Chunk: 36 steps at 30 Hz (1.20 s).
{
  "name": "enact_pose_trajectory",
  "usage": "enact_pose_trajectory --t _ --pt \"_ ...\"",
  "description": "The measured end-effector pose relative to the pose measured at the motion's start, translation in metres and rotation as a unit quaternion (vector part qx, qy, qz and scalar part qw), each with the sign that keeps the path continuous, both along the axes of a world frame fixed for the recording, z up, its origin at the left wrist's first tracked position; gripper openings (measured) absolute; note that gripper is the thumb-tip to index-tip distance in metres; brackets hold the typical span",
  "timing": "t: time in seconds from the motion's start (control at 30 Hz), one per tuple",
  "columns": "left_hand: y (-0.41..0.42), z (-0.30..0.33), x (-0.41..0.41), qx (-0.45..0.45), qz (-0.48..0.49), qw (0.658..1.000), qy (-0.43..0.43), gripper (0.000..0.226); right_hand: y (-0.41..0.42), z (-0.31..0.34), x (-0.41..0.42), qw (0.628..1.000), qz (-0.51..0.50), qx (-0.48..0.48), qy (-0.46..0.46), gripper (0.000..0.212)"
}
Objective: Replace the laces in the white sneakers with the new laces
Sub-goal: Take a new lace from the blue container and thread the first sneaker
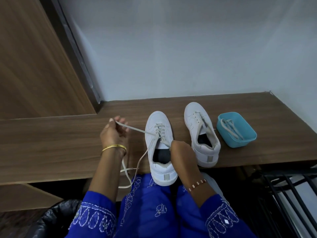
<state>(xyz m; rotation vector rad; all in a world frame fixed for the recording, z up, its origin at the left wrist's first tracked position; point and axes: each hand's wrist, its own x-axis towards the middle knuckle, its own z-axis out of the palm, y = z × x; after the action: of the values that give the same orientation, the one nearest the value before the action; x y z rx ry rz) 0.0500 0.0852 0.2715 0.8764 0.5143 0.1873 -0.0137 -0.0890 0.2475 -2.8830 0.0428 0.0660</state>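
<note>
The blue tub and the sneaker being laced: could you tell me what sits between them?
In the head view, the second white sneaker stands between the blue tub and the sneaker being laced.

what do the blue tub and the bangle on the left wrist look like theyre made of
The blue tub looks like moulded plastic: uniform turquoise, thin smooth walls, rounded corners, a soft sheen. The bangle on the left hand's wrist looks like polished metal, gold-coloured, with a bright highlight along its edge; whether it is real gold cannot be told.
</note>
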Motion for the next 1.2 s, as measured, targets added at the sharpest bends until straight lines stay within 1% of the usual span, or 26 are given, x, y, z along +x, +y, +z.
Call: enact_pose_trajectory --t 0.13,0.2,0.27,0.33,0.37,0.4,0.43,0.47,0.5,0.53,0.6,0.63,0.7,0.8,0.83,0.87,0.9,0.93,0.97,1.03,1.07,1.13,1.17,1.2 --pt "0.027 0.024 0.006 -0.032 0.046 0.997 -0.047 0.032 0.000 0.001 0.002 1.000 -0.002 0.001 0.011 0.016" --pt "0.032 0.034 0.002 -0.013 0.029 0.998 -0.058 0.031 -0.002 0.005 0.008 0.999 -0.002 0.012 0.039 0.016" --pt "0.027 0.042 -0.004 0.043 -0.050 0.997 -0.050 0.030 -0.004 0.013 0.017 0.997 -0.011 0.043 0.057 0.020" --pt "0.015 0.048 -0.012 0.105 -0.176 0.978 -0.045 0.029 -0.007 0.022 0.027 0.990 -0.017 0.136 0.020 0.015" --pt "0.010 0.049 -0.016 0.127 -0.236 0.962 -0.051 0.029 -0.006 0.030 0.029 0.981 -0.012 0.193 -0.010 0.021" --pt "0.004 0.050 -0.021 0.141 -0.291 0.944 -0.059 0.029 -0.005 0.038 0.031 0.970 0.009 0.242 -0.032 0.034" --pt "-0.001 0.050 -0.024 0.150 -0.340 0.926 -0.067 0.030 -0.002 0.046 0.034 0.957 0.043 0.283 -0.047 0.044" --pt "-0.005 0.051 -0.028 0.155 -0.379 0.909 -0.074 0.031 0.002 0.053 0.035 0.946 0.073 0.310 -0.058 0.051" --pt "-0.009 0.051 -0.030 0.159 -0.412 0.894 -0.080 0.032 0.006 0.058 0.038 0.939 0.096 0.323 -0.063 0.053" --pt "-0.012 0.051 -0.032 0.159 -0.437 0.881 -0.084 0.034 0.009 0.062 0.039 0.939 0.114 0.318 -0.070 0.050" --pt "-0.013 0.050 -0.034 0.149 -0.464 0.869 -0.089 0.040 0.013 0.060 0.042 0.946 0.132 0.283 -0.086 0.033" --pt "-0.012 0.050 -0.036 0.142 -0.468 0.868 -0.091 0.042 0.012 0.058 0.042 0.948 0.132 0.274 -0.093 0.024" --pt "-0.008 0.050 -0.038 0.125 -0.455 0.876 -0.098 0.047 0.007 0.051 0.041 0.948 0.124 0.279 -0.084 0.016" --pt "0.006 0.046 -0.038 0.087 -0.370 0.920 -0.091 0.051 -0.011 0.047 0.035 0.935 0.100 0.336 -0.055 0.016" --pt "0.011 0.043 -0.036 0.106 -0.326 0.936 -0.075 0.051 -0.018 0.047 0.033 0.923 0.087 0.373 -0.043 0.017" --pt "0.016 0.040 -0.035 0.170 -0.276 0.944 -0.057 0.049 -0.024 0.047 0.030 0.907 0.070 0.414 -0.028 0.019" --pt "0.019 0.034 -0.035 0.264 -0.226 0.937 -0.038 0.045 -0.029 0.046 0.027 0.891 0.052 0.451 -0.015 0.019" --pt "0.021 0.028 -0.035 0.351 -0.185 0.918 -0.021 0.040 -0.034 0.045 0.024 0.883 0.035 0.468 -0.009 0.018" --pt "0.021 0.022 -0.036 0.412 -0.150 0.899 -0.002 0.036 -0.037 0.043 0.022 0.887 0.025 0.461 -0.015 0.018" --pt "0.019 0.012 -0.039 0.486 -0.112 0.867 0.023 0.030 -0.039 0.042 0.018 0.909 0.018 0.414 -0.038 0.015" --pt "0.017 0.008 -0.040 0.532 -0.110 0.839 0.032 0.027 -0.039 0.041 0.016 0.920 0.018 0.389 -0.043 0.015" --pt "0.010 0.002 -0.044 0.646 -0.109 0.754 0.043 0.020 -0.035 0.043 0.012 0.941 0.027 0.333 -0.050 0.020" --pt "0.006 0.001 -0.045 0.687 -0.100 0.720 0.025 0.020 -0.031 0.045 0.011 0.949 0.041 0.309 -0.055 0.018" --pt "-0.001 0.001 -0.047 0.708 -0.092 0.700 -0.006 0.025 -0.026 0.046 0.010 0.953 0.057 0.291 -0.061 0.016"
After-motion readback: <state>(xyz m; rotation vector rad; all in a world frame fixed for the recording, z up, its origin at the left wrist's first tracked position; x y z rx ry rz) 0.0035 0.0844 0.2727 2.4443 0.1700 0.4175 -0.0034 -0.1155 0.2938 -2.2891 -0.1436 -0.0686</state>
